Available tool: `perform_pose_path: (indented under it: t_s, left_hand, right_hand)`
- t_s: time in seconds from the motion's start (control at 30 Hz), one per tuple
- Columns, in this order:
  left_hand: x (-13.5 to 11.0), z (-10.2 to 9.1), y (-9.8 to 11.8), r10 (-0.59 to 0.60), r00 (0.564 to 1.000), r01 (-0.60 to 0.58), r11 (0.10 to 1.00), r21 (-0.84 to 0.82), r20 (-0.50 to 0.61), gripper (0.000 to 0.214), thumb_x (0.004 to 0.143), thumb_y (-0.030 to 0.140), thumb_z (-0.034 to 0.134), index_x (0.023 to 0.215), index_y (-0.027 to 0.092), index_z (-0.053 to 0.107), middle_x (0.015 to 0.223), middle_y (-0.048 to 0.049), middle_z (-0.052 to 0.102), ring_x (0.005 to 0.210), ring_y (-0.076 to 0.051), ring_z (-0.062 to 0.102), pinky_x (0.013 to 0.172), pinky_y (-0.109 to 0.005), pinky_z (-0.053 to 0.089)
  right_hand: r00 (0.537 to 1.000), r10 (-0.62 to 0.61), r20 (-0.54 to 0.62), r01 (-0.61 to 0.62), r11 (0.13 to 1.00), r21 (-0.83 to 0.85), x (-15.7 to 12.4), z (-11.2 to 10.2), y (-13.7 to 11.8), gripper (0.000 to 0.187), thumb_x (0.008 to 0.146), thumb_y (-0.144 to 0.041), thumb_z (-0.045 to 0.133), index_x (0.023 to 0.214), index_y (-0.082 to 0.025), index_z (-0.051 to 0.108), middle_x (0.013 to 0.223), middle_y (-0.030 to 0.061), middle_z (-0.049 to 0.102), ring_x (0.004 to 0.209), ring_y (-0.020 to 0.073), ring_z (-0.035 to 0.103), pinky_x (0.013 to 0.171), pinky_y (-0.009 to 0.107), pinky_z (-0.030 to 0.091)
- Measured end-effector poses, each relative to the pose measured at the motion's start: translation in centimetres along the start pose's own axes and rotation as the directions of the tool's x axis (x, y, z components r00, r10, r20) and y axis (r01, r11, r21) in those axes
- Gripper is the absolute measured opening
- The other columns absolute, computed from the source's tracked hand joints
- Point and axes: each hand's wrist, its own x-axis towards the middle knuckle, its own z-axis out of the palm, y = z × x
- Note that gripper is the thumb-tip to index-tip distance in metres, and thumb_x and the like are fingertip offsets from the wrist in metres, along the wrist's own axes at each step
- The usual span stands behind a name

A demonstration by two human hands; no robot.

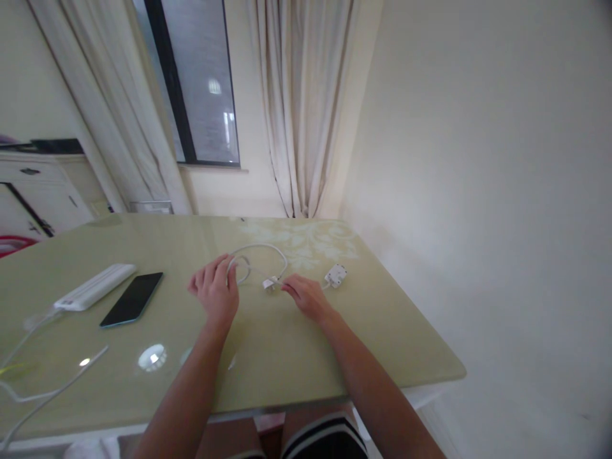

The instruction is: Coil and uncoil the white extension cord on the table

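A white power cable [268, 245] lies in loops on the table between my two hands. My left hand [216, 288] is closed on the left side of the coiled part, with thumb and fingers around it. With its fingertips pinched together, my right hand [306, 297] grips the cable farther right. A white plug with prongs [269, 284] rests on the table between the hands. Just beyond the right hand sits a small white block [336, 275], with cable running from it toward that hand; its exact kind is unclear.
On the left of the pale green glossy table [382, 325] lie a white power strip [95, 288] and a dark phone [132, 299]. More white cable [57, 394] trails over the near left edge. A wall [502, 223] borders the right side; curtains and a window stand behind.
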Motion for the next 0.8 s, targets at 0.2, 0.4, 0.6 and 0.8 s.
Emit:
perform_pose_path:
  t_s: [0.2, 0.4, 0.6, 0.8]
  left_hand:
    - [-1.8, 0.8, 2.8, 0.308, 0.919, -0.28, 0.949, -0.145, 0.245, 0.027, 0.101, 0.039, 0.052, 0.112, 0.028, 0.073, 0.11, -0.0081, 0.076, 0.115, -0.028, 0.062, 0.115, -0.048, 0.021]
    - [-1.5, 0.8, 2.5, 0.144, 0.979, -0.138, 0.989, -0.056, 0.146, 0.037, 0.103, 0.043, 0.043, 0.111, 0.024, 0.073, 0.095, -0.0102, 0.076, 0.094, -0.027, 0.062, 0.105, -0.046, 0.029]
    - [0.2, -0.4, 0.7, -0.131, 0.978, 0.118, 0.989, -0.09, -0.162, 0.045, 0.103, 0.045, 0.036, 0.112, 0.017, 0.07, 0.098, -0.0131, 0.072, 0.096, -0.027, 0.059, 0.103, -0.046, 0.033]
    - [0.7, -0.2, -0.2, -0.308, 0.899, 0.25, 0.944, -0.214, -0.311, 0.045, 0.102, 0.045, 0.039, 0.114, 0.013, 0.067, 0.093, -0.0103, 0.068, 0.092, -0.025, 0.062, 0.09, -0.04, 0.044]
  right_hand:
    - [0.999, -0.012, -0.046, 0.013, 1.0, 0.011, 0.3, 1.1, -1.5, 0.03, 0.108, -0.039, 0.044, 0.105, -0.02, 0.068, 0.101, 0.0065, 0.072, 0.093, 0.0168, 0.066, 0.081, 0.023, 0.043]
    - [1.0, 0.002, 0.018, 0.0, 0.991, -0.135, 0.7, 0.4, 0.3, 0.017, 0.102, -0.028, 0.057, 0.113, -0.021, 0.068, 0.107, 0.0083, 0.074, 0.102, 0.0219, 0.064, 0.094, 0.032, 0.042]
    - [0.968, 0.018, -0.252, -0.076, 0.972, -0.223, 0.4, -1.7, 1.9, 0.017, 0.097, -0.02, 0.057, 0.11, -0.023, 0.068, 0.129, 0.0097, 0.066, 0.126, 0.0248, 0.052, 0.113, 0.042, 0.028]
    - [0.998, 0.01, -0.054, -0.016, 0.994, -0.112, 0.5, -0.1, 1.9, 0.029, 0.093, -0.022, 0.063, 0.121, -0.022, 0.058, 0.114, 0.008, 0.069, 0.11, 0.0231, 0.062, 0.105, 0.039, 0.038]
